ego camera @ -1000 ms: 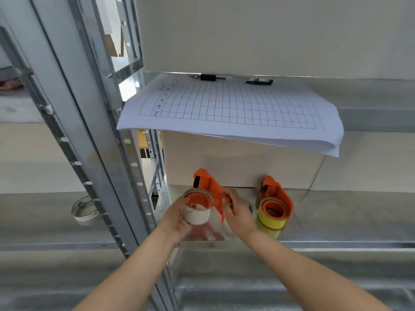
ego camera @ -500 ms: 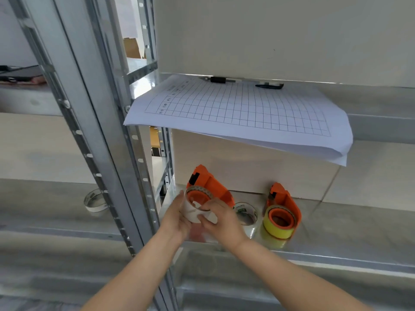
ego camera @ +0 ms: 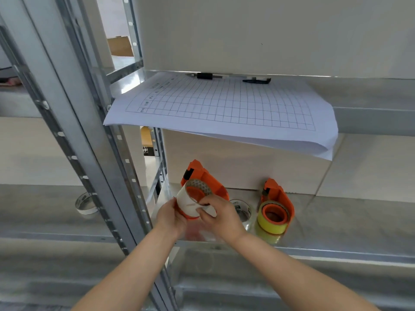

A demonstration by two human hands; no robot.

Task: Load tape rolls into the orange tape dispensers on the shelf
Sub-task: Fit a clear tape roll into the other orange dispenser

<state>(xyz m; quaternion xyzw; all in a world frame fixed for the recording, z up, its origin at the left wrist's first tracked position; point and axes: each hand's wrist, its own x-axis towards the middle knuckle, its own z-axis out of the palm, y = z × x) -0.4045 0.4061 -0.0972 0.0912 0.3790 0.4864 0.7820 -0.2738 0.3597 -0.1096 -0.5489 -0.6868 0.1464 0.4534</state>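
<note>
Both hands, left hand (ego camera: pixel 168 215) and right hand (ego camera: pixel 219 217), pinch the white tape roll (ego camera: pixel 187 204) onto the near orange dispenser (ego camera: pixel 207 180); next, seat it fully on the hub.

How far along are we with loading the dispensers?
One looks done: the right dispenser already carries the yellow roll. In hand: both hands, left hand and right hand, fit the white roll onto the left dispenser. A clear roll lies spare.

Soft, even daylight fills my view. The metal shelf (ego camera: pixel 336 223) shines with dull glare, the upright post (ego camera: pixel 74 140) bows at the wide-angle edge, and my forearms blur slightly.
</note>
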